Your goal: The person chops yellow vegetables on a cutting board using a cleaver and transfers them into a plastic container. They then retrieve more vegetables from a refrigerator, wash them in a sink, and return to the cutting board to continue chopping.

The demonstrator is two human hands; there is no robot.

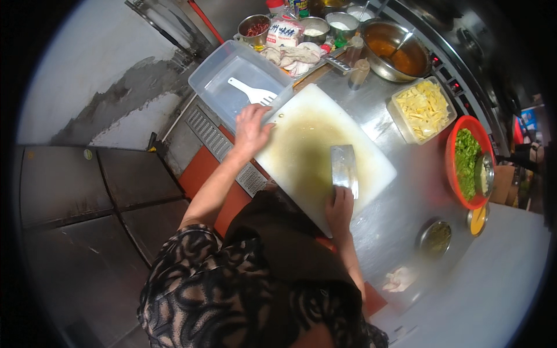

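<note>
A cleaver (343, 167) lies flat over the right part of a stained white cutting board (300, 139). Its handle end is in my right hand (340, 209), fingers closed around it at the board's near edge. My left hand (252, 130) is at the board's left corner, beside the near wall of a clear plastic bin (213, 69); its fingertips reach the rim there, and whether they grip anything I cannot tell. Inside the bin lies a white slotted plastic spatula (252, 92). Small bits of food are on the board near my left fingers.
Behind the board stand a steel bowl of reddish sauce (404, 52), squeeze bottles (359, 74) and seasoning pots (313, 30). To the right are a tub of yellow slices (422, 111), a red basket of chopped greens (468, 165), a small bowl (436, 238) and a crumpled cloth or bag (399, 279).
</note>
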